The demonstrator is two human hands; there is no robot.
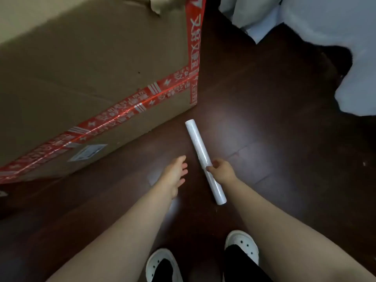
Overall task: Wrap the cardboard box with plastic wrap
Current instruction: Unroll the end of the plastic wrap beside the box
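Cardboard box (85, 78) stands on dark wood floor (274, 129), upper left of view, sealed with red printed tape (126, 110); no film on it yet. Plastic wrap roll (205, 161) sits just off the box's near corner, gripped mid-length by right hand (220, 169), fingers closed round it. Left hand (177, 171) beside the roll, fingers spread, holding nothing. Risk: one-handed mid-grip lets the roll swing or slip; film's free edge not visible, so finding it may stall the start.
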